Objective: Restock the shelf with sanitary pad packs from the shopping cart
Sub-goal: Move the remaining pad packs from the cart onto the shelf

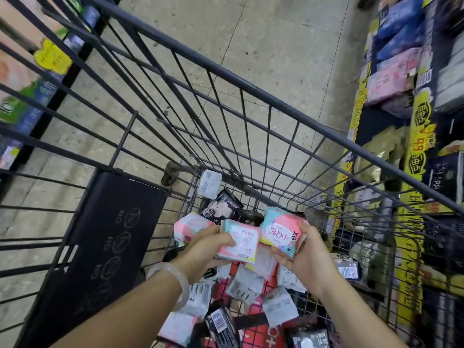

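Note:
I look down into a dark wire shopping cart holding several sanitary pad packs in pink, white and black. My left hand, with a pale bangle on the wrist, is shut on a pink and white pad pack above the cart's contents. My right hand is shut on a pink and teal Kotex pack just right of it. The two held packs touch side by side. The shelf with pad packs and yellow price strips runs along the right.
A black folded child-seat panel fills the cart's near left side. Another shelf with green and blue packs stands at the far left. Pale concrete floor lies beyond the cart between the two shelves.

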Available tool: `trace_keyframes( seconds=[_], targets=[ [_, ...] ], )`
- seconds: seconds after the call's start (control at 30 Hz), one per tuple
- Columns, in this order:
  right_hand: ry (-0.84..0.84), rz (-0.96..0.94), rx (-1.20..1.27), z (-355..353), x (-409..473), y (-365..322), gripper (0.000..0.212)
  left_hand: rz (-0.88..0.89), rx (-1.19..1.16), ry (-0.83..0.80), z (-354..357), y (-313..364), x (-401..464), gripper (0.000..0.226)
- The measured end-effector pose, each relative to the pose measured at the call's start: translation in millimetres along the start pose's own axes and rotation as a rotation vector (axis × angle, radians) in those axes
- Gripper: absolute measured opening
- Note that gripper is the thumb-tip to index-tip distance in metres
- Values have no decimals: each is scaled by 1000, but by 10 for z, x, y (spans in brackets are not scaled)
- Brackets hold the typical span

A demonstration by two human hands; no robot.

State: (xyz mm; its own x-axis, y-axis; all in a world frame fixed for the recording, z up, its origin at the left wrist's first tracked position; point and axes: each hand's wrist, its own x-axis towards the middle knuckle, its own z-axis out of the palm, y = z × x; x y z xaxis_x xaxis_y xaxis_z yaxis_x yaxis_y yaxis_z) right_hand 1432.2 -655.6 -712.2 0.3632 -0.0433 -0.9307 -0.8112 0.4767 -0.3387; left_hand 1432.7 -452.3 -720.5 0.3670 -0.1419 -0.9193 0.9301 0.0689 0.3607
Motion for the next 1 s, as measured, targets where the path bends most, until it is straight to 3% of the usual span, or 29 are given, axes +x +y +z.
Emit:
trace_keyframes(
  seconds=[0.27, 0.5, 0.63, 0.73, 0.8, 0.93, 1.0],
  targets=[
    [-35, -10, -129, -110, -8, 37, 38, 7, 54, -59, 57, -50, -3, 34],
    [-171, -17, -229, -189, -2, 0, 45, -5, -19, -106, 101, -63, 17, 30],
    [-86, -83, -334, -174, 38, 1, 44, -28, -31, -107, 105, -59, 44, 22],
    [20, -142, -422, -193, 72, -43, 49, 23, -11, -72, 99, -50, 49, 29],
    [50, -147, -451, -227, 89, -87, 50, 147, 138, 43, 91, -69, 64, 44],
    [21, -98, -484, -288, 88, -135, 35, 528, 637, 479, 171, -131, 40, 56],
    [3, -74, -536, -294, 86, -103, 32, 608, 885, 484, 236, -167, 54, 63]
  ],
)
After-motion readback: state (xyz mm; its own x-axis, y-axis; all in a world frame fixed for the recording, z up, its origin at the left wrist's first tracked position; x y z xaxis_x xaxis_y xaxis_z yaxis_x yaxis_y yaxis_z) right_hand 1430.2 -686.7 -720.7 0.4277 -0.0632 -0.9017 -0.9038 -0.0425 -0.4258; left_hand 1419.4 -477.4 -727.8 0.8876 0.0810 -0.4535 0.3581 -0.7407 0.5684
